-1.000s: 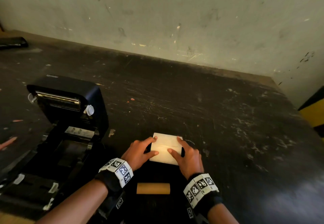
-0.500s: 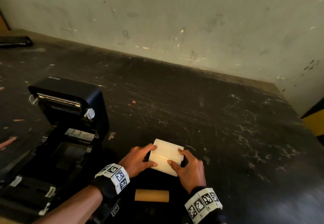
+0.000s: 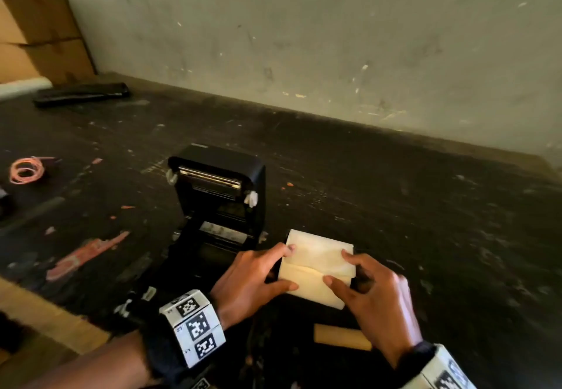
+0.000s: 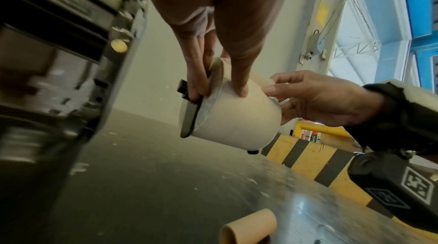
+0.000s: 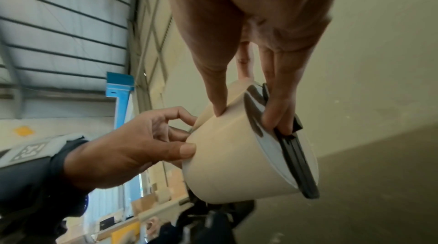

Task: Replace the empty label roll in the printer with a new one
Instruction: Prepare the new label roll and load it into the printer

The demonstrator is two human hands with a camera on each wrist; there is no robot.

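Note:
A cream label roll (image 3: 316, 267) (image 4: 234, 117) (image 5: 227, 165) with black holder discs on both ends hangs above the dark table, held between both hands. My left hand (image 3: 258, 276) (image 4: 213, 72) grips its left end, thumb on the paper and fingers on the black disc. My right hand (image 3: 371, 291) (image 5: 249, 98) grips the right end the same way. The black printer (image 3: 219, 206) stands to the left with its lid raised and its roll bay bare. The brown cardboard core (image 3: 342, 337) (image 4: 249, 227) lies on the table just below my hands.
The dark scratched table (image 3: 425, 236) runs to a pale wall behind. Cardboard boxes (image 3: 39, 35) and a flat black object (image 3: 82, 93) sit far left at the back. A coil of pink bands (image 3: 26, 171) lies at the left edge.
Both hands have lifted the label roll off the table and carried it left toward the printer; the head view has swung left, bringing the printer to centre.

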